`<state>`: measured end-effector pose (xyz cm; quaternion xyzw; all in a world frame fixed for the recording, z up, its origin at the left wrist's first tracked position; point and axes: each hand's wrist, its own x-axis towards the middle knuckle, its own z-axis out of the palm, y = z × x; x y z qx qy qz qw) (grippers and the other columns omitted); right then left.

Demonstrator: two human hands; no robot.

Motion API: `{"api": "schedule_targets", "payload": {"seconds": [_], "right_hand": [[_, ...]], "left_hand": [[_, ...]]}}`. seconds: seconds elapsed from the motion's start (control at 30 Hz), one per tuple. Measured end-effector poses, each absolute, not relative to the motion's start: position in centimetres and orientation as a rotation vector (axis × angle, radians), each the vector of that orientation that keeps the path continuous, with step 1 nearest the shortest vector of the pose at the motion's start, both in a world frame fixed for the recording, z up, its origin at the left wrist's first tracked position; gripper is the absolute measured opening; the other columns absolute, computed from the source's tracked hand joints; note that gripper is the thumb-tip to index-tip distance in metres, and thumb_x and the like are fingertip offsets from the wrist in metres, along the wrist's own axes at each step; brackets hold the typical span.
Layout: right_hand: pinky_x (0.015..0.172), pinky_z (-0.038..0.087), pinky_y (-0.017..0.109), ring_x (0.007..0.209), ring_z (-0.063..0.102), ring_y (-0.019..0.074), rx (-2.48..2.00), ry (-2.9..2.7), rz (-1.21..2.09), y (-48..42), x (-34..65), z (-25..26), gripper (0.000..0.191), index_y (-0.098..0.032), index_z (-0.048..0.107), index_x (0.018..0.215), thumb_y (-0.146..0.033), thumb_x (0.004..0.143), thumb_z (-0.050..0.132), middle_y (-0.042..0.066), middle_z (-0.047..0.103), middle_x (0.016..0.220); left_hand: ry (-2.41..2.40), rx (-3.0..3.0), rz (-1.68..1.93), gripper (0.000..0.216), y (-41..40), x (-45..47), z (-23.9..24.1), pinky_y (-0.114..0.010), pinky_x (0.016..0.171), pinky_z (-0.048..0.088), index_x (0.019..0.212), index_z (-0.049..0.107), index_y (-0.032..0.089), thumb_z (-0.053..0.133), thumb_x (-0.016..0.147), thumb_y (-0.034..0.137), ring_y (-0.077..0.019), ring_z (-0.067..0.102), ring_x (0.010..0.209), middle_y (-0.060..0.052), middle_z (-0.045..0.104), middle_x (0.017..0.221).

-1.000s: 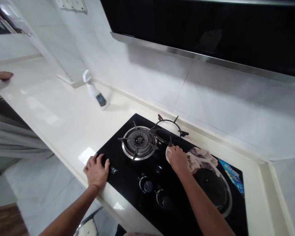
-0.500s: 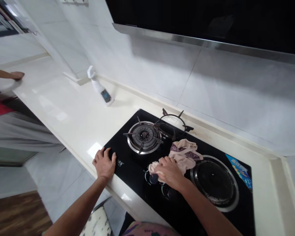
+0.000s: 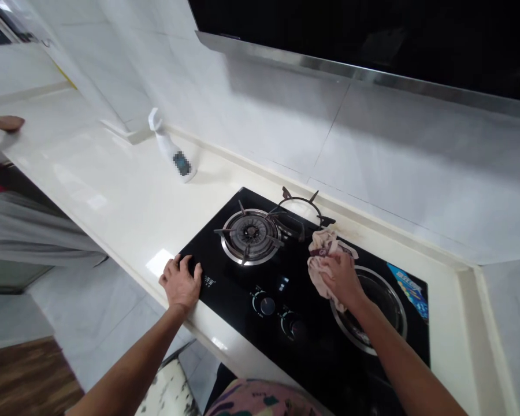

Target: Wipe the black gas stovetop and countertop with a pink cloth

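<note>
A black glass gas hob is set into the cream counter. My right hand presses a crumpled pink cloth onto the glass between the two burners, fingers closed over it. My left hand rests flat on the hob's front left corner, fingers spread, holding nothing. The left burner has its metal ring and prongs in place. The right burner's ring lies partly under my right forearm. Two knobs sit at the front of the hob.
A loose pan support lies at the hob's back edge. A white spray bottle leans on the counter near the wall. Another person's hand rests on the counter at far left. A dark range hood hangs above.
My right hand has swept the cloth from the knobs at the front back up and to the right, beside the right burner. My left hand has stayed on the corner.
</note>
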<state>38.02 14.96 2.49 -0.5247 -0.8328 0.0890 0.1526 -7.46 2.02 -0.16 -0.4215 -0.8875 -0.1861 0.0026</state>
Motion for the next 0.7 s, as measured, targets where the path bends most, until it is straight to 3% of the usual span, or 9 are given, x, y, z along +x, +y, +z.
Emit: {"api": "schedule_targets", "payload": {"seconds": [0.07, 0.13, 0.23, 0.43, 0.7], "right_hand": [[0.112, 0.040, 0.057, 0.138, 0.041, 0.0394, -1.756, -2.239, 0.172, 16.0, 36.6, 2.5, 0.038, -0.023, 0.069, 0.127, -0.036, 0.090, 0.065, 0.017, 0.043, 0.152], [0.111, 0.039, 0.057, 0.139, 0.041, 0.0408, -1.965, -2.146, 0.135, 16.5, 35.2, 2.6, 0.046, -0.024, 0.066, 0.134, -0.040, 0.090, 0.068, 0.017, 0.039, 0.158], [0.108, 0.041, 0.051, 0.132, 0.046, 0.0363, -1.972, -2.218, 0.081, 15.5, 33.7, 2.7, 0.045, -0.025, 0.064, 0.136, -0.041, 0.095, 0.064, 0.017, 0.045, 0.153], [0.104, 0.042, 0.046, 0.115, 0.052, 0.0307, -1.664, -2.457, -0.059, 7.5, 33.6, 1.6, 0.030, -0.026, 0.071, 0.122, -0.037, 0.094, 0.069, 0.013, 0.058, 0.135], [0.104, 0.046, 0.049, 0.117, 0.056, 0.0318, -1.653, -2.358, -0.067, -4.4, 38.6, -1.5, 0.034, -0.028, 0.067, 0.120, -0.030, 0.087, 0.074, 0.011, 0.060, 0.135]], "left_hand": [[-2.786, -1.321, -0.585, 0.052, 2.0, -7.4, -0.2, -0.062, 0.122, 0.031, 0.141, 0.061, 0.017, 0.041, 0.104, 0.048, -0.0387, 0.034, 0.152, -0.021, 0.049, 0.156], [-2.777, -1.320, -0.590, 0.053, 2.1, -7.4, -0.2, -0.063, 0.122, 0.031, 0.141, 0.060, 0.017, 0.041, 0.104, 0.049, -0.0390, 0.034, 0.152, -0.021, 0.048, 0.156], [-2.765, -1.321, -0.596, 0.053, 2.1, -7.5, -0.3, -0.064, 0.122, 0.030, 0.141, 0.060, 0.016, 0.041, 0.104, 0.049, -0.0397, 0.034, 0.151, -0.021, 0.048, 0.157], [-2.770, -1.323, -0.603, 0.055, 2.3, -7.6, -0.1, -0.064, 0.121, 0.031, 0.141, 0.060, 0.017, 0.038, 0.104, 0.052, -0.0398, 0.036, 0.151, -0.021, 0.048, 0.156], [-2.777, -1.337, -0.607, 0.060, 2.5, -7.7, 0.4, -0.065, 0.122, 0.031, 0.141, 0.059, 0.018, 0.033, 0.104, 0.058, -0.0404, 0.035, 0.153, -0.022, 0.046, 0.158]]}}
